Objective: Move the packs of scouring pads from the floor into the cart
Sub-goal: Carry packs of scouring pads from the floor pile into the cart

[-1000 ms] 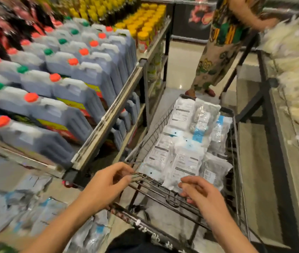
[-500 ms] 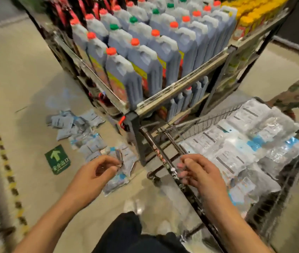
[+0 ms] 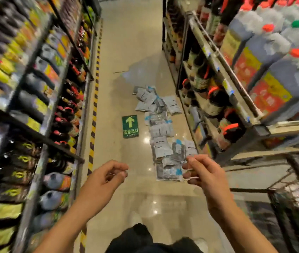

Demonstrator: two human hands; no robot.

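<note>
Both hands, the left hand (image 3: 106,177) and the right hand (image 3: 202,172), hover loosely curled and empty over the packs (image 3: 160,132) strewn along the floor (image 3: 126,52) (cart (image 3: 294,207) at right), so crouch and gather the nearest first.

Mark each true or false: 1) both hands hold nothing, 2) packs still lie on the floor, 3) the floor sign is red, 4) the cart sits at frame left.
1) True: the left hand and right hand hang loosely curled with nothing in them.
2) True: the scouring pad packs lie strewn along the floor.
3) False: the floor sign is green with a yellow arrow.
4) False: the cart is at lower right; shelves fill the left.
</note>
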